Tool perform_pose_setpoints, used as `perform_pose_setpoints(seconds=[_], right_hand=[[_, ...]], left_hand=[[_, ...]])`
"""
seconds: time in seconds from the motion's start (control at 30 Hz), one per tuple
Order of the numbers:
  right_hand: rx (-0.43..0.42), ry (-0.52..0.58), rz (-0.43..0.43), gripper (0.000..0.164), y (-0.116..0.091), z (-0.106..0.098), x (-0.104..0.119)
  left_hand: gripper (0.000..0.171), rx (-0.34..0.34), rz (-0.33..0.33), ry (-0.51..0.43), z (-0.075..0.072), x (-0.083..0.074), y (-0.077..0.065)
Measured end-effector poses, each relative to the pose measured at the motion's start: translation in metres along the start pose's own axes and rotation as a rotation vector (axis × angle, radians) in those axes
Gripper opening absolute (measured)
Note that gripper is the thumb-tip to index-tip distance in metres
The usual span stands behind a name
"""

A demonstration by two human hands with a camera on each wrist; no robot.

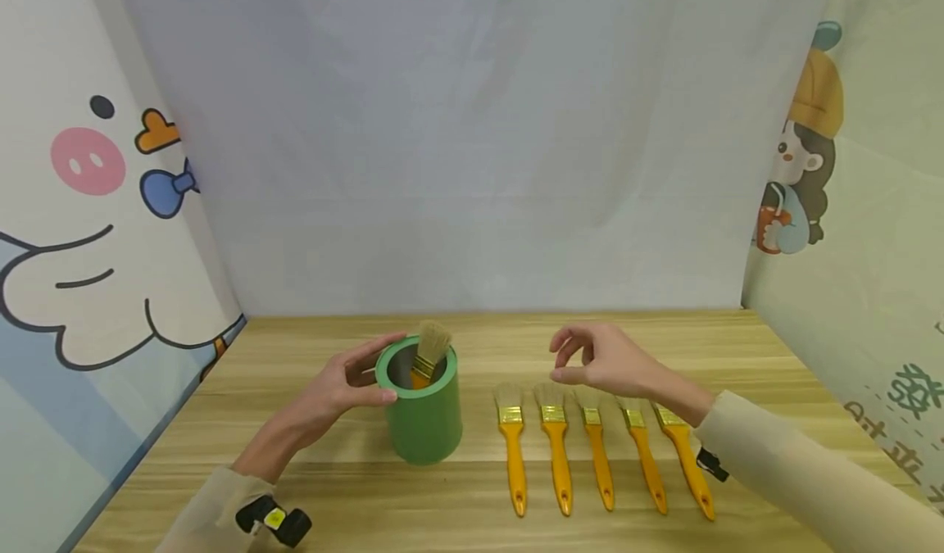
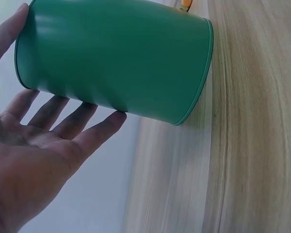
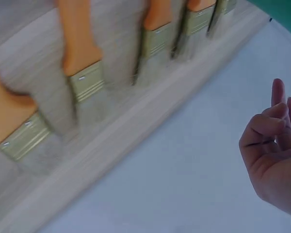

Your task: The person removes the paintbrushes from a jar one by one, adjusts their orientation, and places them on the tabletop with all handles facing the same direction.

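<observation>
A green can (image 1: 424, 430) stands upright on the table, a paintbrush (image 1: 432, 345) leaning inside it with its bristles above the rim. My left hand (image 1: 347, 385) holds the can from the left, thumb at the front near the rim and fingers round the back. In the left wrist view the fingertips (image 2: 114, 120) touch the can's smooth side. Raised over the bristle ends of the laid-out brushes, my right hand (image 1: 608, 360) has loosely bent fingers and nothing in them. The right wrist view shows that hand (image 3: 271, 145) away from the brushes.
Several flat paintbrushes with orange handles, among them the leftmost brush (image 1: 515, 455) and the rightmost brush (image 1: 689, 467), lie in a row right of the can, bristles toward the back. A pale curtain (image 1: 479, 168) hangs behind the wooden table (image 1: 347, 496); printed cloths flank it.
</observation>
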State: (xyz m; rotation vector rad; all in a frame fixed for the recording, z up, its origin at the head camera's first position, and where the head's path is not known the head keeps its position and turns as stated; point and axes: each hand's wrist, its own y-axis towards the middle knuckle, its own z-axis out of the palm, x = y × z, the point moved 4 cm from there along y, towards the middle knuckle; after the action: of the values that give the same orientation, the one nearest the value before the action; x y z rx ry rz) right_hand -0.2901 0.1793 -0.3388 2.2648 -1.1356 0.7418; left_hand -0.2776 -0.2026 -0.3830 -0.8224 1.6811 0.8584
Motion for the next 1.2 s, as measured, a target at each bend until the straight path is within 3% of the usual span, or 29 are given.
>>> perform_pose_setpoints(seconds=[0.2, 0.5, 0.93, 1.2], right_hand=[[0.035, 0.053, -0.023, 0.037, 0.029, 0.021, 0.034], [0.016, 0.044, -0.081, 0.040, 0.063, 0.042, 0.074], [0.036, 0.018, -0.099, 0.044, 0.089, 0.060, 0.085], [0.002, 0.010, -0.122, 0.038, 0.096, 0.067, 0.092]], left_hand=[[0.080, 0.001, -0.006, -0.012, 0.000, 0.001, -0.001], [0.081, -0.001, -0.005, -0.021, 0.001, 0.000, -0.002], [0.081, 0.010, 0.010, -0.021, 0.000, -0.001, 0.000], [0.082, 0.013, -0.009, -0.016, 0.001, -0.001, -0.001]])
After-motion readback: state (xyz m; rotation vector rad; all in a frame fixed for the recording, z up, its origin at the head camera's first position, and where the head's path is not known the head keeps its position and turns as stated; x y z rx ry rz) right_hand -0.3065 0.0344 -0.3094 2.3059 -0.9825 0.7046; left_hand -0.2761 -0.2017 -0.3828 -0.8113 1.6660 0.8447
